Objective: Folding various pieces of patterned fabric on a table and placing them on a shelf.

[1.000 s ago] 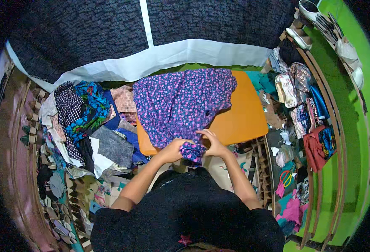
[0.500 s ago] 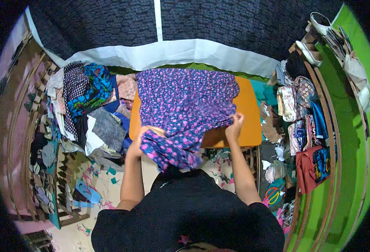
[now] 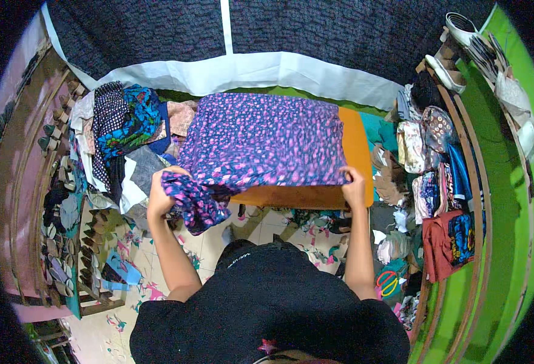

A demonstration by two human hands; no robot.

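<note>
A purple cloth with pink speckles lies spread over an orange table. My left hand grips the cloth's near left corner, where a bunched end hangs down off the table edge. My right hand grips the near right corner at the table's front edge. Both arms are stretched apart, and the near hem runs taut between them.
A heap of patterned fabrics lies left of the table. Shelves on the right hold folded cloths and bags. Orange-handled scissors lie low on the right. A dark curtain with a white band hangs behind. Cloth scraps litter the tiled floor.
My hands moved apart from the middle of the near hem to its two corners, and the bunched cloth has been drawn out flat across the table.
</note>
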